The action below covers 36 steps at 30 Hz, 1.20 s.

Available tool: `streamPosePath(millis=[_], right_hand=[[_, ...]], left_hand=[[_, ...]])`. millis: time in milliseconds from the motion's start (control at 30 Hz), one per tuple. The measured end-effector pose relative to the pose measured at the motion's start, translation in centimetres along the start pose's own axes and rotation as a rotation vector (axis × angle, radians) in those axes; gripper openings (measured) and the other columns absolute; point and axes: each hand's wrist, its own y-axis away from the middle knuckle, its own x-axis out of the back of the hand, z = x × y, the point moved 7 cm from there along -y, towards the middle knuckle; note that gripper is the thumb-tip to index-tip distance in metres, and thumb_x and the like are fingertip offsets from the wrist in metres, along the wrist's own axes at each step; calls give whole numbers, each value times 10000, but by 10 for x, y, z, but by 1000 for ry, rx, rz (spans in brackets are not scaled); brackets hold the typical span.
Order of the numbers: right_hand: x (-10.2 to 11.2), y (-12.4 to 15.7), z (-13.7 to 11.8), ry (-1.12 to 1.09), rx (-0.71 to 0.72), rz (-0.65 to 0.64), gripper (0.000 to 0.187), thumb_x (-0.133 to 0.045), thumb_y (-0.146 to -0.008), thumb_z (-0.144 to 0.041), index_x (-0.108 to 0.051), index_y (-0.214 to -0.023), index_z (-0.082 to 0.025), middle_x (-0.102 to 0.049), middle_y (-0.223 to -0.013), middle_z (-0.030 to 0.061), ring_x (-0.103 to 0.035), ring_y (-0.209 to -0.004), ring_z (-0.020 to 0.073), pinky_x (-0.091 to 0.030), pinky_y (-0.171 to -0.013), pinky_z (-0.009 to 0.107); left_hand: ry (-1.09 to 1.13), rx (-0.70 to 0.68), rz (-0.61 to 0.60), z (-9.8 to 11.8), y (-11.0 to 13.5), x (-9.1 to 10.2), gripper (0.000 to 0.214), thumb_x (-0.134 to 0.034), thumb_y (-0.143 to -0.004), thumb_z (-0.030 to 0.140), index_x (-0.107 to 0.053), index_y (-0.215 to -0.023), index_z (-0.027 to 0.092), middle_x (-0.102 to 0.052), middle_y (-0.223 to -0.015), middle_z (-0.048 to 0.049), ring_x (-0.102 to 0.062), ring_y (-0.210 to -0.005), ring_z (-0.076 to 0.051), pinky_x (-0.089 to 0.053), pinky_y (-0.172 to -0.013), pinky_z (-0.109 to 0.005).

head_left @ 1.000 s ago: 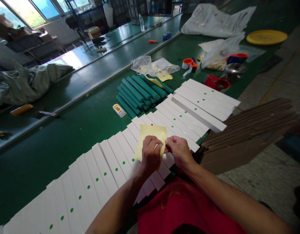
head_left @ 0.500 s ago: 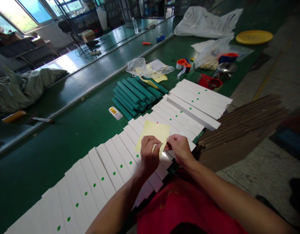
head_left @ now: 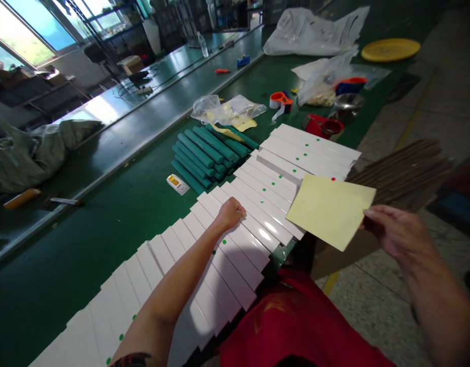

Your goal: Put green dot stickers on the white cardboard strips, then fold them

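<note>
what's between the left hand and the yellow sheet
In the head view, white strips lying side by side fill the stretch between the left hand and the yellow sheet.

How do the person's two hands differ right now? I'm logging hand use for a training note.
The left hand lies palm-down on the long white strips, holding nothing visible. The right hand is raised beyond them, pinching the pale yellow sheet by its edge. Both hands are bare.
</note>
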Motion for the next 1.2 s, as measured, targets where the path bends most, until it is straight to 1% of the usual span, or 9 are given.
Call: streamPosePath(millis=[100,167,233,400,600,800,1067,1133,1200], right_hand=[[30,-11,21,-148,-133,8,126,-744,-471,-119,-692,-577,-162,-630,-569,90,-555,-465,172,-465,-496,339],[45,-15,27,-172,-125,52,148,-755,-460,-108,-703,-583,-171,-630,-574,93,-548,-470,169,-460,-500,339],[50,-16,30,-176,-133,60,148,-758,-462,-104,-708,-584,-173,-633,-582,102,-551,-480,173,-463,-513,347],[38,-11,35,-173,-184,41,140,-755,-459,-107,-707,-569,-179,-634,-589,92,-555,-488,182,-463,-517,360],[25,-11,39,-192,-191,-2,103,-740,-518,-98,-697,-601,-141,-642,-585,93,-568,-486,174,-468,-517,325],[19,-11,40,-171,-201,-11,105,-743,-506,-112,-701,-594,-150,-648,-576,77,-569,-484,175,-470,-516,320],[9,-12,39,-169,-203,-34,86,-744,-526,-114,-693,-587,-146,-641,-557,84,-562,-464,173,-471,-494,309],[8,-11,39,-170,-215,-37,72,-734,-538,-111,-694,-588,-145,-640,-556,83,-562,-460,171,-468,-494,308],[7,-11,39,-177,-223,-35,71,-728,-535,-108,-696,-589,-140,-642,-560,87,-565,-460,171,-463,-493,307]], left_hand=[[-30,17,-45,0,-16,-14,116,-614,-685,103,-717,-635,118,-653,-609,-26,-615,-655,-148,-439,-599,-236],[-47,26,-65,2,-24,-22,103,-632,-688,129,-731,-660,127,-658,-610,-23,-622,-672,-155,-447,-613,-242],[-65,35,-78,5,-30,-30,92,-650,-690,151,-739,-675,135,-664,-614,-23,-630,-692,-162,-460,-637,-251],[-127,61,-62,10,-40,-42,113,-633,-697,131,-745,-708,146,-687,-644,-36,-641,-766,-182,-474,-722,-281],[-192,58,-3,11,-39,-47,138,-597,-731,130,-733,-716,150,-716,-759,-78,-633,-884,-225,-459,-805,-340],[-249,38,58,11,-36,-47,143,-575,-775,142,-718,-773,140,-699,-903,-102,-603,-942,-235,-455,-811,-347],[-354,-21,96,16,-32,-50,180,-506,-848,123,-673,-780,139,-620,-1000,-111,-566,-916,-223,-445,-787,-345],[-389,-45,106,18,-30,-51,171,-491,-874,137,-655,-828,142,-596,-1037,-117,-548,-946,-232,-436,-793,-348],[-421,-56,119,19,-28,-51,122,-527,-878,177,-623,-945,143,-573,-1074,-119,-529,-981,-244,-430,-804,-352]])
